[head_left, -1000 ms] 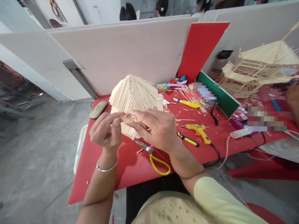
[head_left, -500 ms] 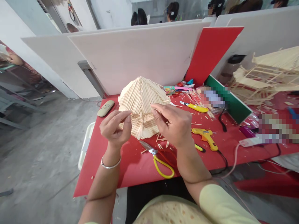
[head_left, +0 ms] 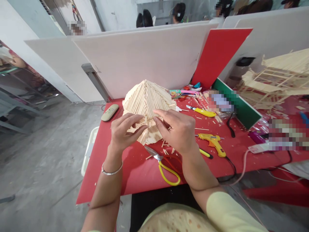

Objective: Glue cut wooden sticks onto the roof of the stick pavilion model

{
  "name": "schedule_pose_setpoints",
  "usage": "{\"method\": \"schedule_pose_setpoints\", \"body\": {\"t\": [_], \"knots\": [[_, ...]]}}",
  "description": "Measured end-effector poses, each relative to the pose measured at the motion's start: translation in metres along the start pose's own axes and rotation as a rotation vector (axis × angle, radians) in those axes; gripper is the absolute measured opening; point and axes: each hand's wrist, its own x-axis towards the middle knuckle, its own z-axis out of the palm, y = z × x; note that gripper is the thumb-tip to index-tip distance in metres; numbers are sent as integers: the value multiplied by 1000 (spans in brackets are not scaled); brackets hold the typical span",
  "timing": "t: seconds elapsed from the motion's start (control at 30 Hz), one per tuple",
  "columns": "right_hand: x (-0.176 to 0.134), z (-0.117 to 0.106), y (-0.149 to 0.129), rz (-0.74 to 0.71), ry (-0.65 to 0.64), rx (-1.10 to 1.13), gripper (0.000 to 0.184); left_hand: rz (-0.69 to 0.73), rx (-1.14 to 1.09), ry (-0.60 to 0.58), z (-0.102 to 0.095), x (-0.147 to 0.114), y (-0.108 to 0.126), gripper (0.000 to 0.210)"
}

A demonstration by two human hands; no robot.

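Head view, clock centred on the near stick model (head_left: 155,100), 12 away from the worker. The model sits on the red table (head_left: 142,178). Pale bare sticks, laid slantwise, run down both sides of a ridge to form a peaked roof; a lower tier flares out beneath. Edges uneven; front middle partly hidden by fingers.

Left hand (head_left: 126,130), at 8: thumb and forefinger a narrow gap apart, tips at the model's front. Right hand (head_left: 177,130), at 4: thumb and forefinger nearly together, tips opposite the left's. I cannot tell, from where I stand, whether either pinches a stick.

Count: stick models, two, the other (head_left: 275,77) between 2 and 3, open-framed. Scissors (head_left: 158,157), one pair, between 5 and 6, handles yellow and red. Glue gun (head_left: 213,143), one, yellow, at 4. Knives, two: yellow knife (head_left: 204,112) at 3; black-and-yellow knife (head_left: 206,153) at 4, partly behind the arm. Loose offcuts: many, uncounted.
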Motion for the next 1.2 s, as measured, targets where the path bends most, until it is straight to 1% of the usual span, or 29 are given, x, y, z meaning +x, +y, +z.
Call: {"method": "schedule_pose_setpoints", "body": {"t": [0.2,0.33,0.47,0.63,0.77,0.97,1.2], "knots": [[0,0,0,5,-2,-2,22,7,14,-14,5,-2,-1,44],[0,0,0,5,-4,1,22,16,31,18,4,-3,-2,42],[0,-1,1,4,-6,2,22,37,50,39,5,-2,-3,34],[0,-1,1,11,-1,-2,21,44,80,98,7,-3,-3,27],[-1,-1,1,30,-19,0,23,33,94,161,9,-4,-2,26],[-1,-1,1,36,-25,-7,23,15,107,212,12,-4,-1,24],[0,2,-1,8,-34,11,22,4,95,205,13,-4,1,29]]}}
